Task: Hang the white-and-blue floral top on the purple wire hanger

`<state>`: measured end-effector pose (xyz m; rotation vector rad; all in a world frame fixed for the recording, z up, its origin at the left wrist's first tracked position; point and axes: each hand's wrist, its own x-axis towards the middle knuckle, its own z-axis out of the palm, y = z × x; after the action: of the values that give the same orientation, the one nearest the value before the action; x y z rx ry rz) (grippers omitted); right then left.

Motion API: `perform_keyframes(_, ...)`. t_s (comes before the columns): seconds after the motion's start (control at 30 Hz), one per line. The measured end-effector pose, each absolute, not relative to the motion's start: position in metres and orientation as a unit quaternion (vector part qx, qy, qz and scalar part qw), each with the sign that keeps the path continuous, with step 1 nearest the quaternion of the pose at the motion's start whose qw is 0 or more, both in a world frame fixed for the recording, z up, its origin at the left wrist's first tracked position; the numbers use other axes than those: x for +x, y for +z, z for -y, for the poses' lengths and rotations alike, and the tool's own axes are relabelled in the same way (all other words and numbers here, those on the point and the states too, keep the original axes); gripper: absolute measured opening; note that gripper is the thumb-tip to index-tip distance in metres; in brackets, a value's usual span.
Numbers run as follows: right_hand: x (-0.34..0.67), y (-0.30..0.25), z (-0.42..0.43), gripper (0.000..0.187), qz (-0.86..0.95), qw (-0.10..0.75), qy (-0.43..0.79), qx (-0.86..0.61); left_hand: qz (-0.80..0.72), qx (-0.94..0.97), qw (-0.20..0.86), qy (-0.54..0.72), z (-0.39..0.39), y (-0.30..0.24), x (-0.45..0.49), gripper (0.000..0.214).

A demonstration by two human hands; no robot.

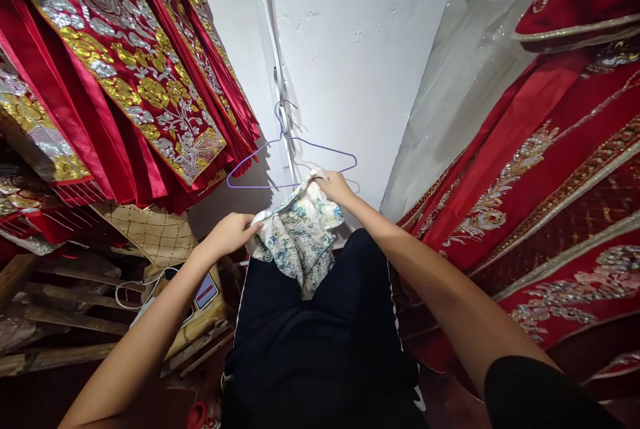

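A white garment with a blue and green floral print (pixel 300 232) hangs in folds between my hands, just above my dark trousers (pixel 320 335). My left hand (pixel 234 232) pinches its left edge between thumb and fingers. Higher up on the right, my right hand (pixel 334 187) grips the garment's upper corner. Right behind the garment hangs a purple wire hanger (pixel 260 187) against the wall, its lower bar partly covered by the cloth and my right hand. Whether hanger and cloth touch, I cannot tell.
Red garments with gold and silver embroidery (pixel 150 89) hang at the left. More embroidered red cloth (pixel 500 215) and a sheer white fabric (pixel 445 82) hang at the right. A phone (pixel 205 291) and white cable lie on a bamboo seat (pixel 200 335) at lower left.
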<state>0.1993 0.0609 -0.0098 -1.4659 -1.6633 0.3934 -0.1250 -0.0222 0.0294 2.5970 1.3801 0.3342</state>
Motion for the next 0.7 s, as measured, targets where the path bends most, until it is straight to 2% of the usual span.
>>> perform_keyframes(0.3, 0.213, 0.022, -0.031, 0.028, 0.656, 0.468, 0.114, -0.581, -0.484, 0.843, 0.104, 0.208, -0.017, 0.054, -0.142, 0.039)
perform_keyframes(0.53, 0.198, 0.018, -0.021, 0.024, 0.637, 0.509, 0.117, -0.566, -0.574, 0.798, 0.097, 0.156, -0.028, 0.051, -0.153, 0.036)
perform_keyframes(0.7, 0.192, 0.02, -0.019, 0.019, 0.621, 0.543, 0.101, -0.556, -0.587, 0.788, 0.044, 0.181, -0.037, 0.051, -0.149, 0.03)
